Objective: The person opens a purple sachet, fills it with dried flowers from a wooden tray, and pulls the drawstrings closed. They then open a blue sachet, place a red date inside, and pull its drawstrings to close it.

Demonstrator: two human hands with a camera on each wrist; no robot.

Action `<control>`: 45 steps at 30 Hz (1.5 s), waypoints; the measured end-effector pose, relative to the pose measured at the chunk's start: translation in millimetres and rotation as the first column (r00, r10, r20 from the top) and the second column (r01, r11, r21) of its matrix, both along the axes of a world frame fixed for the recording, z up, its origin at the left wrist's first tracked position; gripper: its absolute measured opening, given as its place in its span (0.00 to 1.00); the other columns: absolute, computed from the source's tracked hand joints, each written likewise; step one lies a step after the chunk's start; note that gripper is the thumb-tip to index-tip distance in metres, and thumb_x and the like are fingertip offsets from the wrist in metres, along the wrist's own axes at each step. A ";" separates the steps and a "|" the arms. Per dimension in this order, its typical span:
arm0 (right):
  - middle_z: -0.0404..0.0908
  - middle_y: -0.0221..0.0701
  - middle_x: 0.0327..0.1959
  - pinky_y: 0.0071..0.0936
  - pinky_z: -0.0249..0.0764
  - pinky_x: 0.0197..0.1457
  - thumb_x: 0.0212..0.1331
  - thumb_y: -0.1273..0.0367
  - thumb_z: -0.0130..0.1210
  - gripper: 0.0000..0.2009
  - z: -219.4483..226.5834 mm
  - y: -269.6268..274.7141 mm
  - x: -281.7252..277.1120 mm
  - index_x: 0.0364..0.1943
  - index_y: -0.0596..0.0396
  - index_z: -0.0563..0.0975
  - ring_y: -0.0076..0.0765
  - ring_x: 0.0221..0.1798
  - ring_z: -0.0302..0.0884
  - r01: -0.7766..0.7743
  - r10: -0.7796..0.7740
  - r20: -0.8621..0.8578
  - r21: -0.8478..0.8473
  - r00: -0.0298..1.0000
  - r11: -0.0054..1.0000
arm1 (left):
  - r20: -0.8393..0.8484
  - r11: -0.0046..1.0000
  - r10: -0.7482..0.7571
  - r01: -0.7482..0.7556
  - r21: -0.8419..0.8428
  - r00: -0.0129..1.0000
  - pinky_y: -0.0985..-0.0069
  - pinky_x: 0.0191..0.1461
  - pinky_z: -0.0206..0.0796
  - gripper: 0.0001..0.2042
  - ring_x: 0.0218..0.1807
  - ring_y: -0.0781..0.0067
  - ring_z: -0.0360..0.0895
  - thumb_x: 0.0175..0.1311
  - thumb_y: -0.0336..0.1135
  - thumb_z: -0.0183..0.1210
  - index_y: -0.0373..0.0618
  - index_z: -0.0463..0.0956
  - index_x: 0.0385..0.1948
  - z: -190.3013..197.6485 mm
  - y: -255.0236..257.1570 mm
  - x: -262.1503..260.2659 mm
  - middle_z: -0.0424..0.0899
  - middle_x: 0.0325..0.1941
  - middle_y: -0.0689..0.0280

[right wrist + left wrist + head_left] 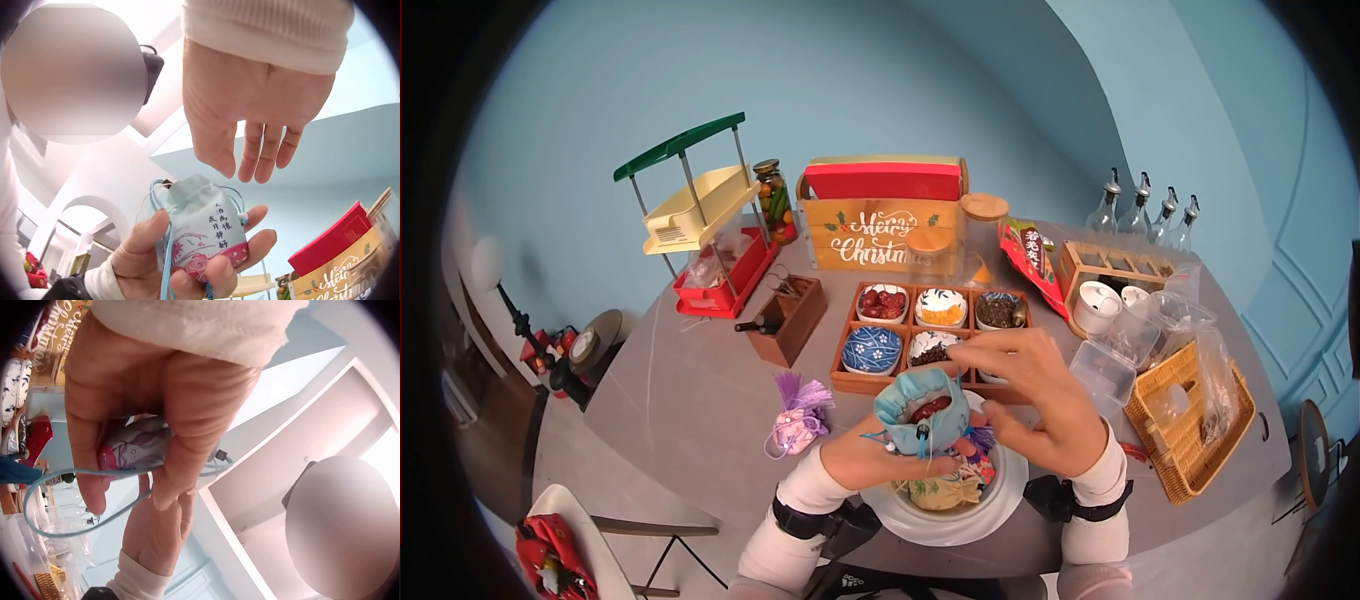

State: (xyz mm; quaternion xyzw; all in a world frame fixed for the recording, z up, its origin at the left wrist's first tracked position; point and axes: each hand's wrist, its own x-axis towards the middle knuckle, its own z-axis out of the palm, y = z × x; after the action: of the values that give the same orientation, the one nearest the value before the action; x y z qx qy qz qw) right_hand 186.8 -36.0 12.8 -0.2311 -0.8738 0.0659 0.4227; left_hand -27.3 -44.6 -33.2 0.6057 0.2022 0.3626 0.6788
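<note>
A light blue drawstring pouch [891, 402] with printed characters and a pink patterned base is gripped upright by my left hand [865, 462]. Its mouth gapes, showing dark red dates [930, 408] inside. In the right wrist view the left thumb and fingers wrap round the pouch [209, 219], its blue cords hanging loose. My right hand [1045, 400] hovers just right of the pouch, fingers relaxed and holding nothing. Below both hands, a white bowl [1005, 505] holds a patterned fabric pouch [945, 490] and a purple tassel, partly hidden by the left hand.
Beyond the hands, a wooden compartment tray [850, 381] carries small bowls of dates, orange bits and dark dried pieces. A purple tasselled pouch [798, 425] lies at left. Clear plastic boxes [1102, 375] and a wicker basket [1165, 460] stand at right, a wooden caddy [792, 330] at back left.
</note>
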 end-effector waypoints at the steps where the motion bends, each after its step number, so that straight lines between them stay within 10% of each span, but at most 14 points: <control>1: 0.76 0.35 0.49 0.37 0.62 0.54 0.48 0.77 0.55 0.28 -0.9 0.2 -1.3 0.60 0.52 0.70 0.44 0.48 0.71 0.003 -0.003 -0.005 -0.005 1.000 1.000 | -0.005 1.000 -0.003 0.003 -0.005 1.000 0.73 0.56 0.69 0.34 0.52 0.73 0.75 0.56 0.23 0.63 0.45 0.54 0.65 -0.6 1.0 -3.4 0.73 0.56 0.61; 3: 0.76 0.34 0.46 0.37 0.60 0.55 0.49 0.74 0.57 0.29 -3.3 0.1 -3.9 0.61 0.53 0.69 0.43 0.47 0.71 -0.089 0.089 -0.003 -0.077 0.996 0.993 | -0.216 0.990 -0.062 0.088 0.108 0.974 0.73 0.57 0.68 0.32 0.53 0.75 0.74 0.56 0.23 0.64 0.43 0.57 0.62 -3.2 5.8 -8.6 0.75 0.54 0.61; 10: 0.75 0.33 0.44 0.35 0.65 0.56 0.49 0.75 0.61 0.21 1.8 -1.0 -1.6 0.52 0.56 0.76 0.37 0.46 0.72 0.048 0.035 0.202 -0.389 0.979 0.920 | -0.170 0.987 -0.158 0.155 -0.029 0.973 0.70 0.64 0.63 0.36 0.59 0.71 0.71 0.53 0.25 0.67 0.43 0.55 0.63 -20.1 15.5 -11.9 0.72 0.58 0.65; 16: 0.75 0.34 0.31 0.31 0.70 0.37 0.49 0.76 0.58 0.16 -20.2 8.6 -4.5 0.45 0.54 0.77 0.37 0.32 0.73 0.053 -0.099 -0.120 -0.338 0.988 0.940 | 0.345 0.969 -0.191 0.234 -0.085 0.919 0.53 0.72 0.50 0.57 0.72 0.61 0.53 0.45 0.25 0.70 0.59 0.31 0.71 -27.2 11.2 -8.5 0.47 0.72 0.64; 22: 0.75 0.35 0.32 0.32 0.70 0.39 0.49 0.76 0.58 0.14 -12.8 2.5 -6.6 0.43 0.55 0.76 0.41 0.35 0.74 0.004 -0.048 -0.122 -0.337 0.991 0.941 | 0.306 0.965 0.206 -0.141 -0.221 0.930 0.50 0.72 0.45 0.62 0.74 0.51 0.45 0.38 0.26 0.74 0.60 0.30 0.71 -15.1 13.8 -20.5 0.41 0.73 0.49; 24: 0.75 0.36 0.33 0.35 0.70 0.40 0.49 0.75 0.58 0.15 -11.2 1.8 -7.8 0.44 0.54 0.76 0.44 0.37 0.74 0.012 -0.018 -0.022 -0.257 1.000 0.966 | -0.021 0.903 0.324 -0.302 0.304 0.946 0.52 0.72 0.43 0.61 0.74 0.48 0.45 0.39 0.28 0.74 0.56 0.30 0.71 -7.5 11.8 -23.7 0.39 0.73 0.45; 30: 0.74 0.34 0.35 0.37 0.69 0.41 0.48 0.75 0.59 0.15 -19.5 4.3 -15.5 0.43 0.53 0.76 0.44 0.38 0.73 0.041 -0.039 0.032 -0.074 0.999 0.996 | -0.114 0.862 0.368 -0.292 0.414 0.923 0.62 0.71 0.49 0.56 0.71 0.53 0.53 0.43 0.31 0.73 0.49 0.35 0.71 -3.1 5.7 -0.1 0.54 0.69 0.46; 35: 0.73 0.33 0.34 0.35 0.69 0.39 0.48 0.76 0.59 0.14 -19.1 2.6 -18.6 0.42 0.54 0.76 0.43 0.37 0.73 0.078 -0.078 0.024 -0.007 0.997 0.997 | 0.085 0.965 0.262 -0.263 0.004 0.961 0.68 0.64 0.60 0.47 0.62 0.69 0.65 0.55 0.31 0.67 0.48 0.38 0.70 -19.2 7.1 8.2 0.64 0.63 0.58; 45: 0.72 0.34 0.33 0.35 0.70 0.40 0.50 0.75 0.59 0.13 -28.8 12.0 -20.7 0.41 0.54 0.76 0.42 0.37 0.73 0.054 -0.054 -0.001 -0.037 0.999 0.998 | 0.383 0.889 -0.090 0.247 -0.385 0.919 0.64 0.66 0.63 0.24 0.60 0.63 0.72 0.66 0.34 0.56 0.41 0.60 0.62 -56.7 14.0 6.7 0.74 0.57 0.59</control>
State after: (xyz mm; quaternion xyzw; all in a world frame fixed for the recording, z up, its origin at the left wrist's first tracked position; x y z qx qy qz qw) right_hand 166.1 -24.0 -15.9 -0.2623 -0.8655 0.0709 0.4207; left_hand -20.6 -30.5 -89.8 0.3829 0.0963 0.3514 0.8489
